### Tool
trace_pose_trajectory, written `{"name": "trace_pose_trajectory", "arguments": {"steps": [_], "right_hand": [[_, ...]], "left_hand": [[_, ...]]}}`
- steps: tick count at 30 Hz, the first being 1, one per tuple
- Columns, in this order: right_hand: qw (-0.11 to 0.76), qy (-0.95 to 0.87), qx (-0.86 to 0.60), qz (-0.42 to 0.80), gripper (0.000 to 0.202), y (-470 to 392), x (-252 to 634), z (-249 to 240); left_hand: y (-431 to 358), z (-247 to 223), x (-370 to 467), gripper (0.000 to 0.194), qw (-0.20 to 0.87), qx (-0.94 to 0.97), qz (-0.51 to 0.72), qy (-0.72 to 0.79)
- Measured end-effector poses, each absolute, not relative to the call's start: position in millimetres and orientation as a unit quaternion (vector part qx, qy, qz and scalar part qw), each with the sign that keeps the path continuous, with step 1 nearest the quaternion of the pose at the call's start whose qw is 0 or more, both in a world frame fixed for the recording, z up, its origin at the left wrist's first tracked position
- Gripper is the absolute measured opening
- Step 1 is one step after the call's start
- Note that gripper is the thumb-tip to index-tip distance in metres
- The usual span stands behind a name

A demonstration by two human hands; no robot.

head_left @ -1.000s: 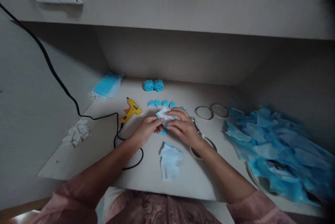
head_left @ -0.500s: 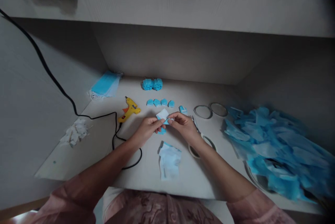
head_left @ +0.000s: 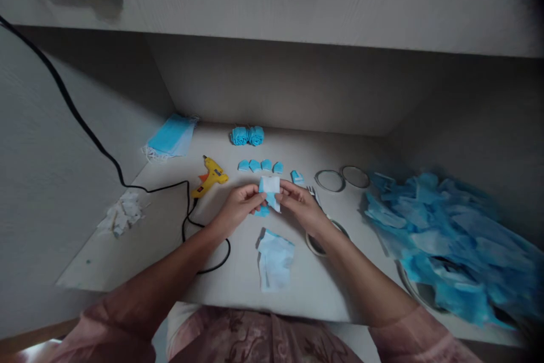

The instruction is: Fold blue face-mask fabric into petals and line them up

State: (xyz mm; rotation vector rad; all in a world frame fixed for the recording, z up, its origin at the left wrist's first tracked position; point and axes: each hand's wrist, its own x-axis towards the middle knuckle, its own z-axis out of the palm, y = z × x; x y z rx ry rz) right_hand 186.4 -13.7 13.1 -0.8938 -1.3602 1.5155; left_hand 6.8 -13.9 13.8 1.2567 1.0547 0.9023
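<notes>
A small blue and white fabric piece (head_left: 270,186) is held up between both hands over the middle of the white table. My left hand (head_left: 246,203) pinches its left edge, and my right hand (head_left: 297,203) pinches its right edge. Just below the fingers, another blue piece (head_left: 262,212) lies on the table. Nearer my body is a pale blue and white fabric piece (head_left: 275,261). Beyond the hands, several small folded blue pieces (head_left: 266,165) form a row, with one more folded piece (head_left: 296,176) to their right.
A yellow glue gun (head_left: 209,177) with a black cord (head_left: 228,252) lies left. Blue rosettes (head_left: 247,136) and masks (head_left: 172,135) are at the back. White scraps (head_left: 123,214) lie far left, metal rings (head_left: 330,180), tape (head_left: 314,245) and a blue fabric heap (head_left: 442,227) right.
The held piece has been opened out and turned upright, showing a larger face between the fingers. Both hands have shifted slightly, still pinching it.
</notes>
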Motion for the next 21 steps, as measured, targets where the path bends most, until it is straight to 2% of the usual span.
{"name": "trace_pose_trajectory", "arguments": {"steps": [4,9,21], "right_hand": [[0.444,-0.548,-0.375,0.602,0.04,-12.9,186.3,11.4],[0.462,-0.532,-0.387,0.595,0.029,-11.0,184.7,4.4],[0.469,-0.517,-0.393,0.598,0.029,-12.1,184.6,5.1]], "left_hand": [[-14.2,13.2,8.6,0.027,0.591,0.553,0.373,0.453],[-16.0,16.9,10.1,0.028,0.608,0.534,0.385,0.444],[-15.9,14.5,8.3,0.027,0.593,0.534,0.394,0.456]]}}
